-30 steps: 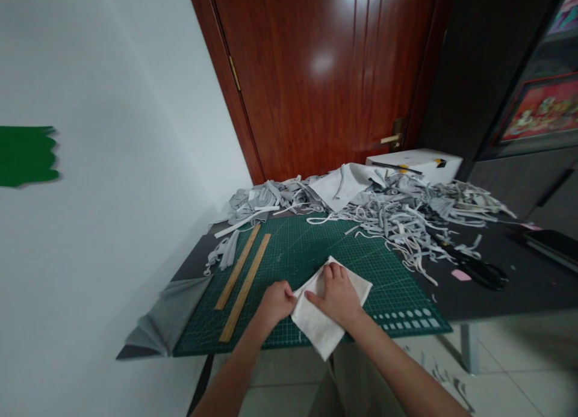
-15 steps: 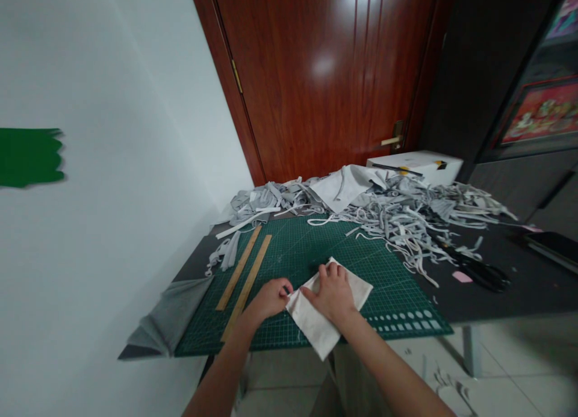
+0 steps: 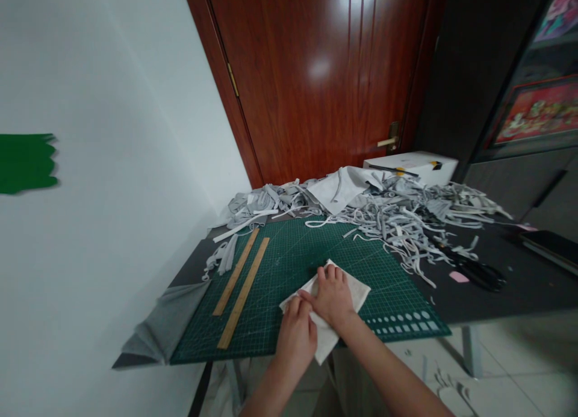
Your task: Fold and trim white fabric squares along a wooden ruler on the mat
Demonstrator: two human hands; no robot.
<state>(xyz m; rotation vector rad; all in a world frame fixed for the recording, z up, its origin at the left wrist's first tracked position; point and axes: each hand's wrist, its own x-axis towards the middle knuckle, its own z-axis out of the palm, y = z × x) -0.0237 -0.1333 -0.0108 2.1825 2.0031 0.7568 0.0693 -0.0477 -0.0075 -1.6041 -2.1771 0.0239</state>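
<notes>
A folded cream cloth (image 3: 359, 292) lies at an angle near the front of the green cutting mat (image 3: 298, 248), and one corner hangs over the table edge. My right hand (image 3: 333, 296) rests flat on the cloth with its fingers spread and pointing away from me. Beside it, my left hand (image 3: 298, 330) has its fingers bent and close together on the cloth's left part, near the right thumb. The fingertips partly hide the fabric there. To the left, two wooden rulers (image 3: 244, 293) lie side by side on the mat.
Grey and white fabric strips (image 3: 392, 215) are heaped along the back. Black-handled scissors (image 3: 481, 272) and a small pink piece (image 3: 459, 277) lie at right. Folded grey fabric (image 3: 169, 321) covers the front left corner. A white box (image 3: 413, 164) stands behind the heap.
My left hand has moved right, from the cloth's left corner onto the cloth beside my right hand. My right hand stays in place on the cloth.
</notes>
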